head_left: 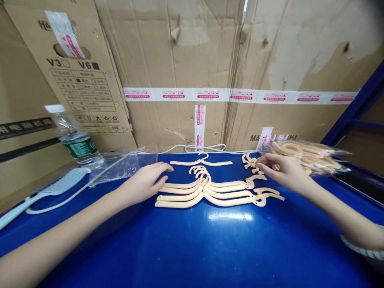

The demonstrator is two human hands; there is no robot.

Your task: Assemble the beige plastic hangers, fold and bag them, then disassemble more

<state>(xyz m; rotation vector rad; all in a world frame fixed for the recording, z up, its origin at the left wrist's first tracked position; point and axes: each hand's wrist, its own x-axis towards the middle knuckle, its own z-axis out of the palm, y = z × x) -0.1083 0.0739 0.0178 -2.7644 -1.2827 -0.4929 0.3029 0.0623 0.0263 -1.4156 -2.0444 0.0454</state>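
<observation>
Hangers (205, 193) — beside left fingers (162, 166)

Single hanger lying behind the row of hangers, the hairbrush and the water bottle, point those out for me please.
Single hanger (201, 162): head view, its middle, below the hook.
Hairbrush (62, 181): head view, on its broad head.
Water bottle (80, 148): head view, on its green label.

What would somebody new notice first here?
Probably the overlapping cream plastic hangers near the picture's middle, on the blue tabletop between the left hand and right hand. Next, maybe the clear plastic bottle with a green label at left, and the see-through bag of cream pieces at right.
</observation>
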